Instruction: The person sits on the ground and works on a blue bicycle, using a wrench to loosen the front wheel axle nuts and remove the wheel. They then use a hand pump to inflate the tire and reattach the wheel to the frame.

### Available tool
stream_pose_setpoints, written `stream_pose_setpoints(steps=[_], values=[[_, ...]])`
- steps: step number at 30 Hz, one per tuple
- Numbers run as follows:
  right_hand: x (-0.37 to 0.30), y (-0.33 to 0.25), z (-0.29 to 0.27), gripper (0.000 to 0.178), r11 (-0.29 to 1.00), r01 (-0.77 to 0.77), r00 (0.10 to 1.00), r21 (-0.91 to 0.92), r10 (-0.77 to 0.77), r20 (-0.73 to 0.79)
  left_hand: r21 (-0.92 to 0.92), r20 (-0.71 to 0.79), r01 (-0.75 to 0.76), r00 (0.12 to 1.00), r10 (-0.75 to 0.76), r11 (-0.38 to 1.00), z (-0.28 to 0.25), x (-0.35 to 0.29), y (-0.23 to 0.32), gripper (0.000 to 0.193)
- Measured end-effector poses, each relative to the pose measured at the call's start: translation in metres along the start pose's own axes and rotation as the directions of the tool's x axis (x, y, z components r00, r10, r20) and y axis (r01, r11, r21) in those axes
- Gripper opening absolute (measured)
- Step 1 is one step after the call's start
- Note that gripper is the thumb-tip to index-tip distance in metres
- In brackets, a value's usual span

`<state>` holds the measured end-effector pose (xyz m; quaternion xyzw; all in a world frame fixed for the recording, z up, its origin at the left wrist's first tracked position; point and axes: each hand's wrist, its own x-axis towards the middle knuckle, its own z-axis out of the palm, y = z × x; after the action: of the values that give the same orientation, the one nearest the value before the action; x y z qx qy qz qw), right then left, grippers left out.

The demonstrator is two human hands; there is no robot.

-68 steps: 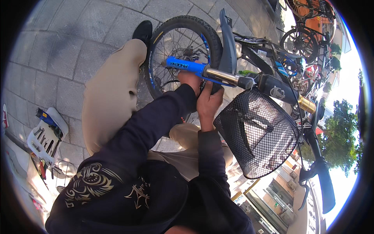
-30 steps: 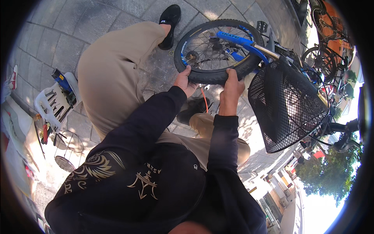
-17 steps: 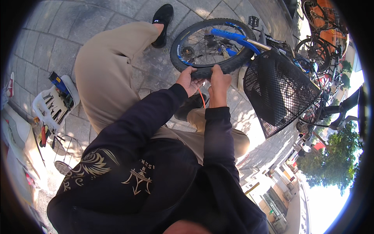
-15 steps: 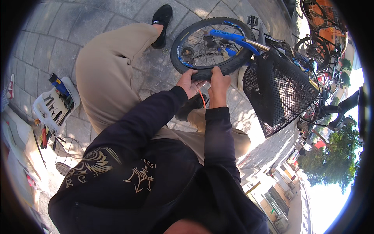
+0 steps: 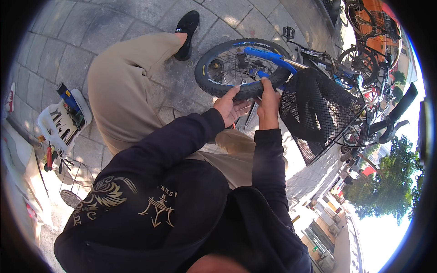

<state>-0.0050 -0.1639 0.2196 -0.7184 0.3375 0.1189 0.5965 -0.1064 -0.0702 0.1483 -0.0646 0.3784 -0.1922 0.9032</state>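
Observation:
Both my hands are at the near edge of a bicycle tyre (image 5: 204,78), black and knobbly, on a spoked wheel lying tilted over the paving. My left hand (image 5: 229,109) holds the edge with its thumb on the sidewall and its fingers stretched out below, palm up. Closed on the same edge just to the right is my right hand (image 5: 268,105), thumb on top, its other fingers mostly hidden. A blue fork (image 5: 266,53) crosses the wheel. Below my left hand a bit of a thin orange strip (image 5: 234,124) shows; what it is I cannot tell.
Right of my hands is the bicycle's black mesh basket (image 5: 339,107), with a pedal (image 5: 288,32) farther off. At the left stands a white plastic basket (image 5: 45,122) of tools, beside a red-handled tool (image 5: 49,158). More bicycles (image 5: 359,63) are parked at the far right.
Both hands and the wheel's near edge have shifted slightly toward me and to the right. My left fingers are spread more below the tyre, and less of the orange strip shows.

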Motion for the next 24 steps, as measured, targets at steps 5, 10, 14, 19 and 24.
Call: stream_pose_setpoints(steps=[5, 10, 14, 19, 24], values=[[-0.022, 0.069, 0.003, 0.028, 0.998, 0.002, 0.999, -0.055, -0.004, -0.034, -0.147, -0.307, -0.11, 0.95, 0.06, 0.983, -0.072, 0.027, 0.033, 0.041], [-0.014, 0.059, 0.002, 0.023, 0.995, 0.008, 1.0, -0.103, -0.007, 0.004, -0.099, -0.18, -0.142, 0.976, 0.122, 0.985, -0.094, 0.046, 0.034, 0.025], [0.01, 0.048, 0.004, 0.022, 0.995, 0.046, 0.999, -0.091, -0.048, -0.017, -0.135, -0.186, -0.13, 0.977, 0.104, 0.982, -0.078, 0.047, 0.031, 0.022], [0.038, 0.018, -0.006, 0.026, 0.996, 0.01, 0.997, -0.084, -0.016, -0.07, -0.155, -0.265, -0.122, 0.961, 0.078, 0.98, -0.024, 0.041, 0.025, 0.02], [-0.002, 0.015, -0.008, 0.041, 0.996, -0.083, 0.996, 0.038, 0.085, -0.035, 0.027, -0.238, -0.031, 0.971, 0.037, 0.999, -0.013, 0.01, 0.013, 0.034]])
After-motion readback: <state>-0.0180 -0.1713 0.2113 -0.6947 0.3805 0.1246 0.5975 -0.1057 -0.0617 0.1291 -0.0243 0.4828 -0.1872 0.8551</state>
